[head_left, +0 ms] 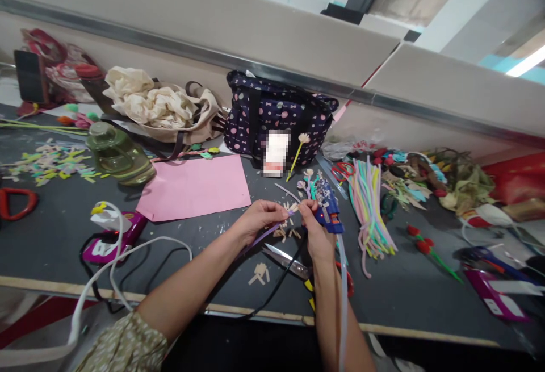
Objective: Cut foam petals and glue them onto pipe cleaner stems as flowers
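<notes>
My left hand (261, 220) is closed on a purple pipe cleaner (260, 238), whose lower length slants down to the left. Just to its right, the fingertips of my right hand (315, 225) pinch a small cream piece (294, 207) against the stem's upper end. A blue glue gun (332, 213) lies right beside my right hand, a glue stick trailing from it. Beneath my hands are scattered cream scraps (281, 232). Scissors (286, 259) lie under my right wrist, their handles partly hidden. Nearer the front edge sits a small pile of beige strips (259, 274).
A bundle of pastel pipe cleaners (368, 213) lies to the right, near a red pipe-cleaner flower (423, 246). Left are pink paper (198, 187), a green bottle (121, 156) and a white cable (117, 247). A dark patterned bag (276, 111) stands behind.
</notes>
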A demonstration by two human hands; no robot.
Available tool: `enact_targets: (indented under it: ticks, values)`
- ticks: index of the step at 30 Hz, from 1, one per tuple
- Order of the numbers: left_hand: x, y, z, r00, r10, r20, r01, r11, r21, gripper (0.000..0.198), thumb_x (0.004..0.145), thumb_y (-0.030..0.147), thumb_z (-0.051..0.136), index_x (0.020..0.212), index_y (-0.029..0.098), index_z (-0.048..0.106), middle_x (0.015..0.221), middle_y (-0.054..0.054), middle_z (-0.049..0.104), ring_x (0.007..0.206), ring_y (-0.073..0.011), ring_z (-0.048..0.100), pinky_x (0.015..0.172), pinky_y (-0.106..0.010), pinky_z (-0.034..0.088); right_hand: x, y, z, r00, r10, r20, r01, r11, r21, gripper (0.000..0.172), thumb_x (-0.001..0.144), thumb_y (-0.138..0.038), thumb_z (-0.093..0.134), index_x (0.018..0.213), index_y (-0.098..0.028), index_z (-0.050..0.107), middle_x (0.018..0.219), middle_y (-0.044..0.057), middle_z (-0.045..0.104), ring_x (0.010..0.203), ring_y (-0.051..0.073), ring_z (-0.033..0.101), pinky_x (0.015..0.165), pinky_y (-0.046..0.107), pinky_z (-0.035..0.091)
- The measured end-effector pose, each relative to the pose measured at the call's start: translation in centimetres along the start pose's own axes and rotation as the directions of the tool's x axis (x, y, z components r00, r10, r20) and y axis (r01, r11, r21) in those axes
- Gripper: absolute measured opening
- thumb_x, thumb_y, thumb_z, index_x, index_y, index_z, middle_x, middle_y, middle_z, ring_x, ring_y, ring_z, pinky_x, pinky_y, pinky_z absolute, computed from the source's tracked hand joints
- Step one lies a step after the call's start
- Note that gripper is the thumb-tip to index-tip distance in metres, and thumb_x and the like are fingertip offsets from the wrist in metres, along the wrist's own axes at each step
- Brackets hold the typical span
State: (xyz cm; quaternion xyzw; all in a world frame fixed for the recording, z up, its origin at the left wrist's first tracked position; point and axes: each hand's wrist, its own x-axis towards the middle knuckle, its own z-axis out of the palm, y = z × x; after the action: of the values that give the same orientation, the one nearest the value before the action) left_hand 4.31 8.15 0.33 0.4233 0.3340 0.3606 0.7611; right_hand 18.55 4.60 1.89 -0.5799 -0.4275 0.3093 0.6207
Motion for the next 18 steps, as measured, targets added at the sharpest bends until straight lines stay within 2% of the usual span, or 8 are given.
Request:
enact_targets:
  ticks: [6,11,15,18]
  values:
    - [-0.1,0.0,0.0,1.0,-0.011,-0.001,0.011,1.0,-0.015,0.028,0.061,0.037,0.077,0.068,0.011,0.067,0.056,-0.002,0.058,0.045,-0.0062,0.043,0.046,-0.021,0.028,-0.2,-1.0,-0.1,0.999,-0.039,0.032,0.041,0.998,-0.05,0.024,0.072,-0.036,0.065,0.069,-0.019,0.05,0.073,-0.002,0.056,0.065,0.011,0.05,0.067,0.028,0.043]
    - [-0.1,0.0,0.1,1.0,-0.004,0.002,0.004,1.0,-0.014,0.028,0.062,0.036,0.077,0.07,0.011,0.068,0.059,-0.003,0.059,0.047,-0.0065,0.045,0.047,-0.02,0.03,-0.4,-1.7,0.1,0.993,-0.121,-0.001,0.121,0.989,-0.082,0.023,0.074,-0.034,0.064,0.068,-0.018,0.049,0.073,-0.002,0.055,0.064,0.01,0.048,0.067,0.026,0.042]
    - [-0.1,0.1,0.1,1.0,-0.01,0.0,0.01,1.0,-0.009,0.029,0.06,0.036,0.078,0.069,0.01,0.068,0.059,-0.003,0.059,0.047,-0.0066,0.044,0.047,-0.02,0.029,-0.4,-1.5,0.2,0.989,-0.148,-0.002,0.147,0.986,-0.076,0.024,0.073,-0.035,0.064,0.067,-0.019,0.048,0.072,-0.002,0.056,0.066,0.011,0.049,0.068,0.026,0.041]
    - [-0.2,0.2,0.1,1.0,-0.01,0.001,0.01,1.0,-0.023,0.03,0.06,0.037,0.078,0.069,0.011,0.067,0.059,-0.002,0.058,0.046,-0.006,0.043,0.047,-0.02,0.029,-0.2,-0.8,-0.1,0.992,-0.123,-0.012,0.122,0.991,-0.051,0.023,0.074,-0.037,0.064,0.069,-0.019,0.051,0.071,-0.003,0.055,0.062,0.01,0.048,0.065,0.025,0.04]
